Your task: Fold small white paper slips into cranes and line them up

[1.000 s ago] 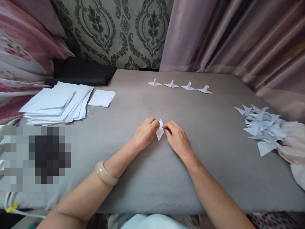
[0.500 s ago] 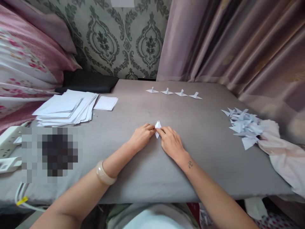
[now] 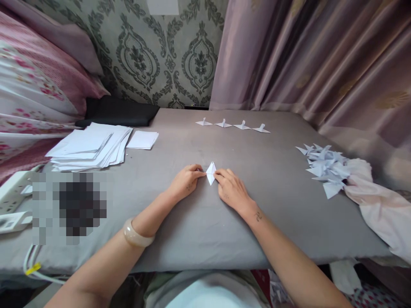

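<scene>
Tabletop (image 3: 272,171), one. Hands, two: left hand (image 3: 185,182), right hand (image 3: 233,188). Folded paper (image 3: 211,174) between their fingertips, one. Paper birds (image 3: 224,124), row along the far edge, four. Folded pieces (image 3: 328,164) near the right edge, one heap; overlapping, count cannot be told. Large sheets (image 3: 85,147), one stack, far left corner; number unclear. Small squares (image 3: 142,140), one stack beside it; number unclear. Bangle (image 3: 136,237), one.
</scene>
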A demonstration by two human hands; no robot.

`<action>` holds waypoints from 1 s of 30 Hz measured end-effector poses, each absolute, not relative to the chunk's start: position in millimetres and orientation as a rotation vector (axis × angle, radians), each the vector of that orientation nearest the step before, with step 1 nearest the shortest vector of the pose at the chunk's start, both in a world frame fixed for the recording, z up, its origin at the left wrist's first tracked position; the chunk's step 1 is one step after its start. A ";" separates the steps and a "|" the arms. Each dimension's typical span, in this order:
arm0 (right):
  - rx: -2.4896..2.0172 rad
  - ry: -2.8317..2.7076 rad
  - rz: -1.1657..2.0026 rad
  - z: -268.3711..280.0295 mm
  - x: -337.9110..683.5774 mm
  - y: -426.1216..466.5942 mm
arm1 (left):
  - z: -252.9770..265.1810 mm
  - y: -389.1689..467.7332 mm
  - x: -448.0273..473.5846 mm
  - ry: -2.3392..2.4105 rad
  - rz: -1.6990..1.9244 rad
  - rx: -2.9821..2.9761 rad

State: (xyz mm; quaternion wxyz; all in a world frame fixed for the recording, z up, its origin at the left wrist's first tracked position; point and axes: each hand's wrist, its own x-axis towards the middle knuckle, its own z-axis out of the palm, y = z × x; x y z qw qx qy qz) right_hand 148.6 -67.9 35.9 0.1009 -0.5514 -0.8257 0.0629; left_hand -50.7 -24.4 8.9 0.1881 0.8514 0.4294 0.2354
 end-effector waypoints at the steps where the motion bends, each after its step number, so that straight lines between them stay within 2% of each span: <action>1: -1.642 -2.438 0.195 36.7 148.2 -66.6 | 9.5 -21.2 -52.8 1.215 0.701 2.283; 5: -1.706 -2.422 0.218 39.8 143.8 -60.5 | 18.4 -12.8 -48.6 1.305 0.748 2.030; 11: -1.746 -2.377 0.250 42.4 142.0 -50.9 | 22.9 -20.6 -17.6 1.174 0.645 2.389; 19: -1.618 -2.285 0.456 34.7 166.5 -48.6 | 25.4 -36.8 -14.6 1.260 0.413 2.649; 30: -1.682 -1.793 0.825 29.9 163.1 -34.0 | 18.4 -34.6 -3.5 1.452 0.547 2.521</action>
